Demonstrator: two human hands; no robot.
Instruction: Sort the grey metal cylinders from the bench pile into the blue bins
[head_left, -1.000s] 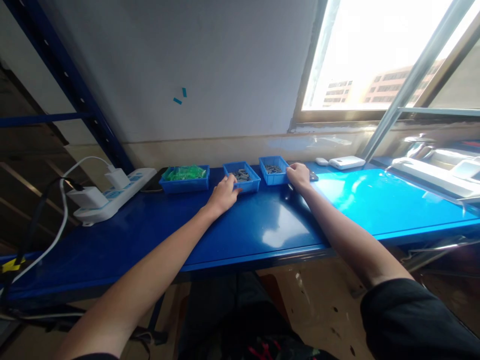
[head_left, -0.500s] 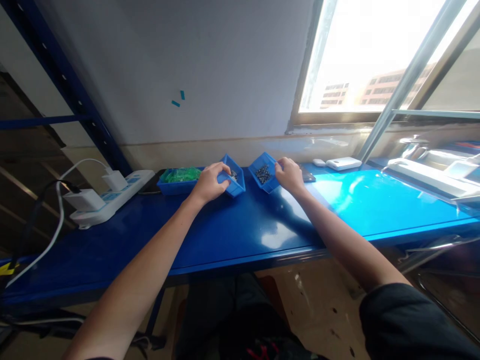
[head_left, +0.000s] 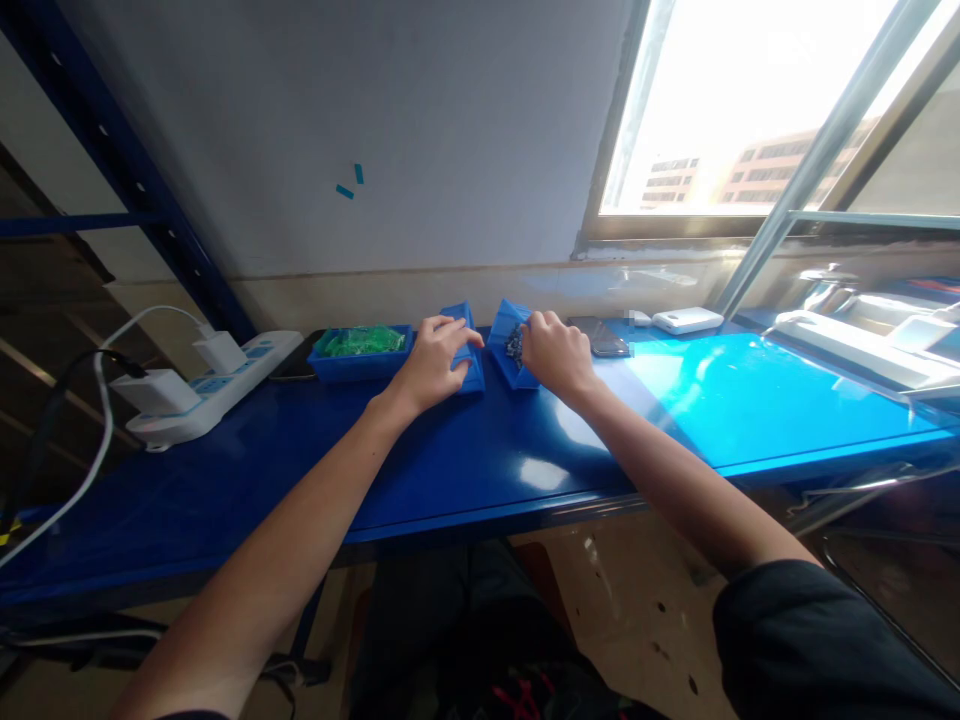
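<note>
My left hand (head_left: pixel 433 362) grips a small blue bin (head_left: pixel 466 345), tipped steeply on its edge so its contents are hidden. My right hand (head_left: pixel 555 355) grips a second small blue bin (head_left: pixel 507 338), also tipped up toward the first, with small dark metal parts (head_left: pixel 514 345) showing inside. The two bins lean toward each other at the back of the blue table (head_left: pixel 465 450). A third blue bin (head_left: pixel 360 355), filled with green parts, sits flat just left of my left hand.
A white power strip (head_left: pixel 202 395) with two white chargers and cables lies at the left. A dark phone (head_left: pixel 598 336) and a white box (head_left: pixel 686 320) lie to the right by the window. A blue rack upright (head_left: pixel 127 170) stands at the left.
Both small bins, flat on the table a second ago, have been lifted and tipped up steeply toward each other. My hands have drawn closer together.
</note>
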